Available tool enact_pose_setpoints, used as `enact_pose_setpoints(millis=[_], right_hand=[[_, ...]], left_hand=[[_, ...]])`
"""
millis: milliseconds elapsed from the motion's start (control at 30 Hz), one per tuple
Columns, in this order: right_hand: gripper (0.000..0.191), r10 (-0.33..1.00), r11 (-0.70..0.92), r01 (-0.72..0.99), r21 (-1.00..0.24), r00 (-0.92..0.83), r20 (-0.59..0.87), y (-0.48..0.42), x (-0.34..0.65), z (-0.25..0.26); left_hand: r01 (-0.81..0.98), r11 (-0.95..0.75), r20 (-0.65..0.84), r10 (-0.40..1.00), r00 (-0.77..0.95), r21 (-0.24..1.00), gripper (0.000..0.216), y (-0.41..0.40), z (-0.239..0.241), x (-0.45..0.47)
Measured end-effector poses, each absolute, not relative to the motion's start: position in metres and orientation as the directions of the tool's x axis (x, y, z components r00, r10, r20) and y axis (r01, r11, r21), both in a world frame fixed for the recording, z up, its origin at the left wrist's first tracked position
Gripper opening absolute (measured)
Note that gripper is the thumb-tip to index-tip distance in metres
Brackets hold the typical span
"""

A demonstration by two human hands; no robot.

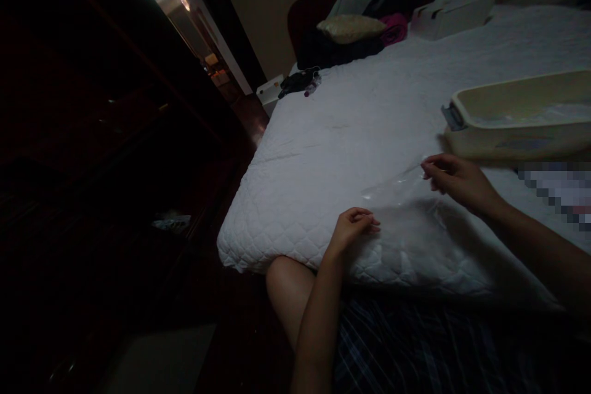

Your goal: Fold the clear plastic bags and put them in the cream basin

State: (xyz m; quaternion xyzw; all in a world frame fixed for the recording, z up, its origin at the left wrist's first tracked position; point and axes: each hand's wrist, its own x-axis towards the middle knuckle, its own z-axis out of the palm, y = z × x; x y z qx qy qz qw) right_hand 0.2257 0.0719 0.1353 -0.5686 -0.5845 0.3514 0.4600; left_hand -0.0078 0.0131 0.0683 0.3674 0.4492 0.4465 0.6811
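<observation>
A clear plastic bag (pixel 406 228) hangs spread between my two hands over the near edge of the bed. My right hand (pixel 455 178) pinches its upper corner, thumb against fingers. Lower and to the left, my left hand (pixel 353 229) has its fingers curled closed at the bag's other side. The film is see-through, so its exact outline is hard to make out. Just beyond my right hand stands a cream plastic bin (pixel 517 138) with a grey handle, holding some clear plastic film.
The bed (pixel 323 160) has a white quilted cover. A white box (pixel 452 15), a beige pillow (pixel 351 28) and dark and magenta cloth lie toward the headboard. A dark cabinet (pixel 92 104) is at the left. My bare knee (pixel 289 283) touches the bed's edge.
</observation>
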Motion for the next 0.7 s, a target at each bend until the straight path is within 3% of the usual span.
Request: enact_pose_setpoints(millis=[233, 500, 700], right_hand=[[0.054, 0.981, 0.188, 0.508, -0.84, -0.055, 0.187, 0.123, 0.237, 0.113], [0.047, 0.969, 0.247, 0.738, -0.628, -0.176, 0.173, 0.16, 0.23, 0.079], [0.043, 0.971, 0.23, 0.859, -0.457, -0.173, 0.164, 0.165, 0.22, 0.067]], left_hand=[[-0.299, 0.318, -0.283, 0.946, 0.158, 0.9, 0.054, 0.013, 0.062, -0.007], [-0.294, 0.288, -0.282, 0.957, 0.064, 0.911, 0.065, 0.015, 0.054, 0.001], [-0.07, 0.251, -0.246, 0.966, 0.078, 0.965, 0.049, 0.015, 0.045, 0.002]])
